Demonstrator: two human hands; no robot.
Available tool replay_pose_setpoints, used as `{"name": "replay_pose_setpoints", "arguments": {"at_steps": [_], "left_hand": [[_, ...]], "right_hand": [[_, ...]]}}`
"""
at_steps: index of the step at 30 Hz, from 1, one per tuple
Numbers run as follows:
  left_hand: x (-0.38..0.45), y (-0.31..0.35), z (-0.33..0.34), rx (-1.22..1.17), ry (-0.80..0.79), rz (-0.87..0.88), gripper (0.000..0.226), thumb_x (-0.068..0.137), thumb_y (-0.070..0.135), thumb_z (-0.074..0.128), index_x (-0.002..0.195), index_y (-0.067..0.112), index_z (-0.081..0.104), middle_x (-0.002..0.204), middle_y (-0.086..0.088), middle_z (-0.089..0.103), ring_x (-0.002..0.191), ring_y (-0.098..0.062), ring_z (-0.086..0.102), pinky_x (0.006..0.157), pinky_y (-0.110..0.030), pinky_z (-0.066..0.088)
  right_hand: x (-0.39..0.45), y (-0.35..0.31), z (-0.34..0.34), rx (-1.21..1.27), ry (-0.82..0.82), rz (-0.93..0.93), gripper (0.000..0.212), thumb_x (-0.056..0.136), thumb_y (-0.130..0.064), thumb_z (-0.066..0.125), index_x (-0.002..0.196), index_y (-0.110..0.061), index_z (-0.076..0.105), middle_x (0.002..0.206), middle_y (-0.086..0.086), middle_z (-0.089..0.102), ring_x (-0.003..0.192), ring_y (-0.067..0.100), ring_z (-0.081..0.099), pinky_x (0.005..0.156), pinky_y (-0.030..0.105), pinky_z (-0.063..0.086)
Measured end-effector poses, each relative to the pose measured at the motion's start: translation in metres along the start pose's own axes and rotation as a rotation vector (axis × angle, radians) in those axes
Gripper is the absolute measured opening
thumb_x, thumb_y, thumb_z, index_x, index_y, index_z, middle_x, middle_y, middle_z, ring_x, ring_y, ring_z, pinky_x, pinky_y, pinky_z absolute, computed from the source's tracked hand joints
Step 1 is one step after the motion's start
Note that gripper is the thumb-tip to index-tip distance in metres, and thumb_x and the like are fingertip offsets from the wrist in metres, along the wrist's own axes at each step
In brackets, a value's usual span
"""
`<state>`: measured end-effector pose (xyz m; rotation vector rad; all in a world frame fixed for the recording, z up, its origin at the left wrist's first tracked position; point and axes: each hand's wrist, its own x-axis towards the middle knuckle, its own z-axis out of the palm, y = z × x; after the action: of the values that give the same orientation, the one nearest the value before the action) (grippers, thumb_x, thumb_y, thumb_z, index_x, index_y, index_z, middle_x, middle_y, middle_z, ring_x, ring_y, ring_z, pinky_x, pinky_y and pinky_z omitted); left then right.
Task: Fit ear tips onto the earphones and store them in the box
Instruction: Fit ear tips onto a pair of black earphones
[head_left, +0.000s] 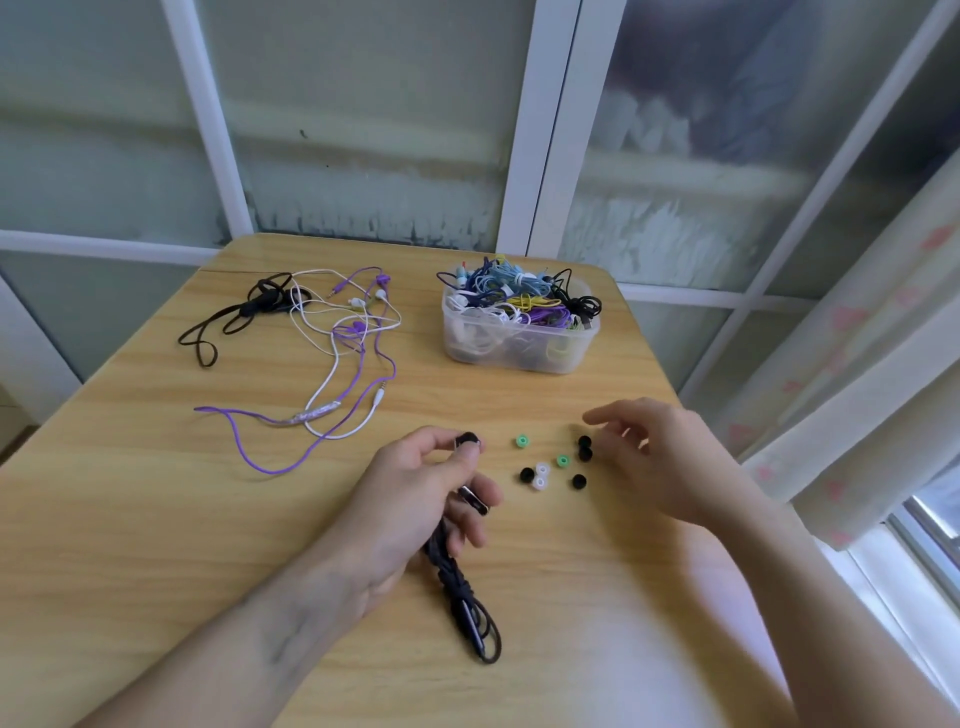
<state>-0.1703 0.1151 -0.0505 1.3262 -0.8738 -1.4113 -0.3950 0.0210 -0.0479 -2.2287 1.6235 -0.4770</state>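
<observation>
My left hand (415, 499) grips a bundled black earphone (462, 587); one earbud with a black tip (468, 440) sticks up between thumb and forefinger, a second bare bud (475, 503) pokes out lower. Its coiled cable hangs onto the table. My right hand (660, 457) hovers with relaxed fingers just right of several loose ear tips: black (584, 447), green (522, 441), clear (540, 475). It holds nothing. The clear plastic box (519, 358), stuffed with bundled earphones, stands farther back.
On the wooden table (156, 519), loose black (244, 312), white and purple earphones (358, 364) lie tangled at the back left. A window frame runs behind the table and a curtain (857, 389) hangs at the right edge.
</observation>
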Motion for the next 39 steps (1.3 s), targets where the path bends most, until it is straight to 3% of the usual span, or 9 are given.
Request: {"name": "replay_pose_setpoints", "arguments": {"at_steps": [3, 5, 12, 15, 18, 21, 23, 32, 39], "left_hand": [[0.0, 0.0, 0.0, 0.002, -0.013, -0.009, 0.016, 0.096, 0.016, 0.056, 0.103, 0.005, 0.065, 0.075, -0.01, 0.066, 0.051, -0.023, 0.054, 0.041, -0.026, 0.037], [0.0, 0.001, -0.001, -0.015, -0.018, -0.022, 0.016, 0.094, 0.014, 0.058, 0.1, 0.003, 0.068, 0.076, -0.01, 0.065, 0.051, -0.022, 0.054, 0.041, -0.025, 0.038], [0.0, 0.004, -0.003, -0.034, -0.057, -0.043, 0.016, 0.086, 0.015, 0.064, 0.091, 0.006, 0.077, 0.08, -0.008, 0.062, 0.057, -0.022, 0.054, 0.045, -0.027, 0.032], [-0.001, 0.005, -0.002, -0.039, -0.076, -0.034, 0.019, 0.087, 0.017, 0.063, 0.092, 0.006, 0.077, 0.079, -0.007, 0.059, 0.055, -0.02, 0.052, 0.046, -0.027, 0.03], [-0.001, 0.006, -0.002, -0.06, -0.083, -0.029, 0.02, 0.087, 0.019, 0.063, 0.094, 0.005, 0.077, 0.077, -0.005, 0.059, 0.054, -0.018, 0.05, 0.044, -0.026, 0.029], [-0.003, 0.006, -0.002, -0.06, -0.078, -0.001, 0.018, 0.087, 0.014, 0.065, 0.097, 0.005, 0.076, 0.073, -0.003, 0.062, 0.052, -0.015, 0.05, 0.044, -0.023, 0.031], [-0.005, 0.004, -0.001, -0.072, -0.068, 0.046, 0.016, 0.087, 0.011, 0.065, 0.098, 0.007, 0.076, 0.072, -0.004, 0.065, 0.053, -0.013, 0.052, 0.045, -0.022, 0.032], [-0.014, 0.001, 0.001, -0.038, 0.05, 0.268, 0.014, 0.089, 0.003, 0.061, 0.1, 0.009, 0.068, 0.074, -0.008, 0.071, 0.051, -0.02, 0.056, 0.047, -0.027, 0.032], [-0.016, 0.0, 0.004, -0.019, 0.064, 0.332, 0.012, 0.088, 0.005, 0.066, 0.097, 0.003, 0.059, 0.065, -0.009, 0.068, 0.051, -0.023, 0.06, 0.045, -0.028, 0.032]], "right_hand": [[0.003, -0.006, 0.003, -0.007, -0.013, -0.005, 0.011, 0.088, -0.024, 0.071, 0.089, -0.034, 0.074, 0.084, -0.013, 0.063, 0.077, 0.003, 0.057, 0.073, 0.026, 0.046], [0.002, -0.007, 0.003, 0.015, -0.002, 0.009, 0.01, 0.087, -0.024, 0.072, 0.084, -0.033, 0.074, 0.079, -0.013, 0.065, 0.075, 0.005, 0.059, 0.074, 0.028, 0.05], [-0.001, -0.003, 0.001, 0.198, 0.073, 0.039, 0.012, 0.08, -0.019, 0.078, 0.079, -0.03, 0.071, 0.073, -0.013, 0.07, 0.072, 0.002, 0.063, 0.064, 0.012, 0.045], [-0.003, -0.008, -0.001, 0.378, 0.2, 0.021, 0.015, 0.083, -0.017, 0.076, 0.091, -0.03, 0.073, 0.075, -0.011, 0.071, 0.074, 0.007, 0.066, 0.067, 0.018, 0.049], [-0.014, -0.029, 0.001, 0.666, 0.261, 0.006, 0.014, 0.083, -0.012, 0.078, 0.09, -0.025, 0.076, 0.078, -0.004, 0.074, 0.069, 0.01, 0.065, 0.069, 0.028, 0.054], [-0.034, -0.058, 0.01, 1.016, 0.135, 0.028, 0.013, 0.077, -0.004, 0.077, 0.088, -0.01, 0.075, 0.076, 0.004, 0.075, 0.064, 0.014, 0.067, 0.064, 0.025, 0.053], [-0.045, -0.072, 0.018, 1.102, 0.044, 0.022, 0.014, 0.074, 0.002, 0.077, 0.087, -0.003, 0.073, 0.077, 0.01, 0.075, 0.065, 0.018, 0.07, 0.064, 0.023, 0.055], [-0.051, -0.082, 0.02, 1.111, 0.032, 0.023, 0.024, 0.063, -0.008, 0.082, 0.085, -0.003, 0.074, 0.079, 0.014, 0.076, 0.068, 0.019, 0.073, 0.066, 0.023, 0.057], [-0.056, -0.085, 0.02, 1.01, 0.088, -0.068, 0.018, 0.06, -0.015, 0.086, 0.076, -0.011, 0.078, 0.08, 0.008, 0.077, 0.078, 0.026, 0.075, 0.076, 0.035, 0.061]]}}
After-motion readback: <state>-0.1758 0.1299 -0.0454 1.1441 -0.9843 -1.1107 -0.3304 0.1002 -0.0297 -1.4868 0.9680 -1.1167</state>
